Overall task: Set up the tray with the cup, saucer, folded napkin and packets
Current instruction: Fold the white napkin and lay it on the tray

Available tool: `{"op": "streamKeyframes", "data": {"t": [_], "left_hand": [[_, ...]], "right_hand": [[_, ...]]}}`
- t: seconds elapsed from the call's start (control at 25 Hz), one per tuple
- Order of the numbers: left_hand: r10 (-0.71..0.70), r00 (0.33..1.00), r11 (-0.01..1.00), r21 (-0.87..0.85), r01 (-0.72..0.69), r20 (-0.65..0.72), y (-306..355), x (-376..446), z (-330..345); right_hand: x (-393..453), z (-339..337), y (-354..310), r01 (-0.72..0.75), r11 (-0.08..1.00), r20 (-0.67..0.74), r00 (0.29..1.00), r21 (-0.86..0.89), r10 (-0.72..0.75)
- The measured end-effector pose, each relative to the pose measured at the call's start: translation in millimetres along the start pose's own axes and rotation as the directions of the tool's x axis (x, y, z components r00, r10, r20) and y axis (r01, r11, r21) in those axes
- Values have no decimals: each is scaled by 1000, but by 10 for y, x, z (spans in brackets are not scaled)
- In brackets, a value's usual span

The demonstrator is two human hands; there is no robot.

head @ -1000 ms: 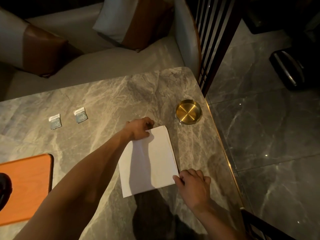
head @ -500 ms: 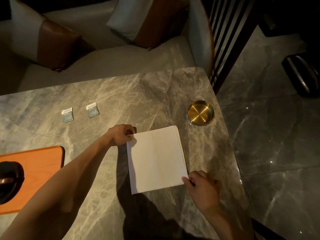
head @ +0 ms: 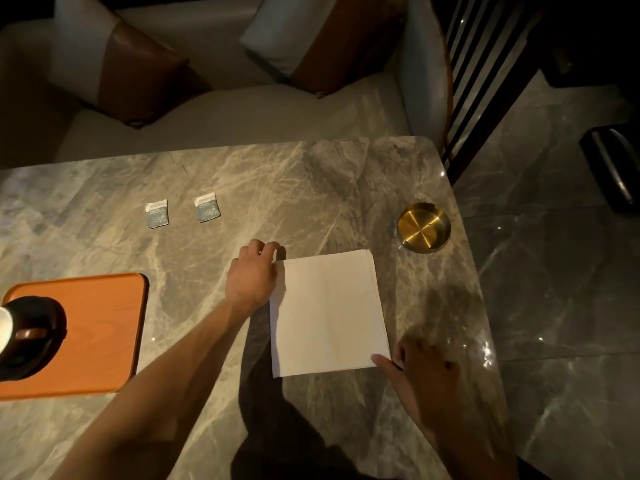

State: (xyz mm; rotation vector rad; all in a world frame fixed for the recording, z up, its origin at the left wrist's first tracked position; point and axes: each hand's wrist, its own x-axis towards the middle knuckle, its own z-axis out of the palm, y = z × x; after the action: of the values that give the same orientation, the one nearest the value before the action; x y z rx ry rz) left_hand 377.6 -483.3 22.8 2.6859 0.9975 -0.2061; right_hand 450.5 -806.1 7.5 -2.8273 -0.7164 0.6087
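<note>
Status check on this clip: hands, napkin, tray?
Left hand at napkin's far-left corner, right hand pinching near-right corner. Napkin flat on table, off tray. Two packets not loaded. Nothing blocking.

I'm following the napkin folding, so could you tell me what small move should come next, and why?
Probably fold the napkin over again: it lies flat on the table, left hand at its far-left corner, right hand at its near-right corner.

Cup [head: 10, 327] and saucer [head: 33, 337] cut off by left edge. Tray [head: 104, 327] partly cut there too. Print on both packets [head: 157, 213] too small to read. Right hand [head: 420, 375] blurred, grip on napkin [head: 327, 315] unclear.
</note>
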Motion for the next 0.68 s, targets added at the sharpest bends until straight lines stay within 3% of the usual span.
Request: {"op": "streamKeyframes", "data": {"t": [0.08,0.2,0.28,0.4,0.56,0.68], "left_hand": [[18,988,999,31,-13,-155,133,-290,117],[128,979,990,-40,-136,-159,432,-724,376],[156,983,985,-55,-162,-100,579,-837,536],[117,993,993,-10,-117,-36,616,-813,700],[64,998,997,48,-64,11,518,-752,809],[57,998,997,62,-56,-10,378,-700,840]], "right_hand": [[67,-48,-88,9,998,-134,991,60,-1],[264,-63,-361,327,945,-266,908,-31,-323],[473,-30,-575,445,876,-142,870,-186,-472],[743,190,-782,457,833,24,880,-311,-474],[897,341,-813,512,789,50,847,-339,-528],[914,324,-684,488,835,-24,860,-255,-510]]}}
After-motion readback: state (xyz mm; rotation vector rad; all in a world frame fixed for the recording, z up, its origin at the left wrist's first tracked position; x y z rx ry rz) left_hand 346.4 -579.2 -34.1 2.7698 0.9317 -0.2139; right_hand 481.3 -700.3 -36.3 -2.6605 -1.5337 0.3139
